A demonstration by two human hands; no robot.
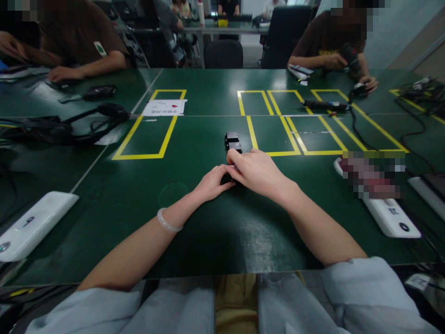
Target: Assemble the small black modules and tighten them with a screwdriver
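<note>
Grip of the right hand [262,171]: nearly closed, the fingers bent over the near part of a black blocky assembly [232,138], with the thumb beneath them; the exact contact is hidden by the knuckles. Grip of the left hand [211,183]: narrow, with thumb and forefinger close together at the near end of the same piece; whether they pinch it or merely touch it cannot be told. The tips of both hands meet there.

The black blocky assembly is at the middle of the green tabletop [205,134], in front of the person and between two groups of yellow outlines. Two block-like sections show beyond the fingers, one behind the other. Its visible long axis runs away from the person, the exposed end pointing toward the far edge; the near end is covered.

A pale bracelet [169,221] encircles the left wrist. Farther off, a white sheet [164,107] lies across the top of the left yellow outline [146,157]. White cases lie at either side, one at left [41,222] and one at right [396,220].
</note>
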